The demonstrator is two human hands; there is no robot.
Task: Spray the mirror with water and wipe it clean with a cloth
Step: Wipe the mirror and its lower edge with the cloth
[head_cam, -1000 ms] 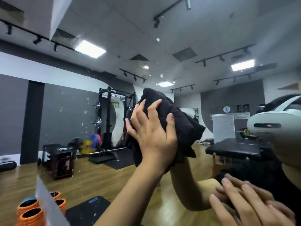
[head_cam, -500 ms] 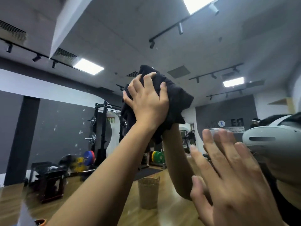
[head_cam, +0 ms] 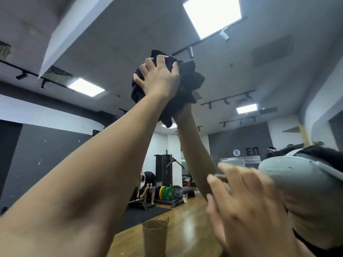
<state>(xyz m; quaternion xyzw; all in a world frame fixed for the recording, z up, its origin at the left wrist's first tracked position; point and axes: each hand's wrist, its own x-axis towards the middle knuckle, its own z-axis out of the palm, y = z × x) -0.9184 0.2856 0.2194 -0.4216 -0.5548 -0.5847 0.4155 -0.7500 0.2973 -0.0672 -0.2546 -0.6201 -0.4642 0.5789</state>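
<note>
Your left hand (head_cam: 159,78) has climbed higher, fingers curled into the black cloth (head_cam: 187,80) against the upper mirror (head_cam: 278,75); right hand (head_cam: 246,206) flat, fingers straight; wiping continues upward

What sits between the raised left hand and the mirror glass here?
A bunched black cloth. The left hand grips it with curled fingers and holds it against the mirror, high up, so the palm is not on the glass. This shows in the head view.

My left hand (head_cam: 159,80) and right hand (head_cam: 248,210) were bare; both forearms were unsleeved, without rings or watch.
</note>
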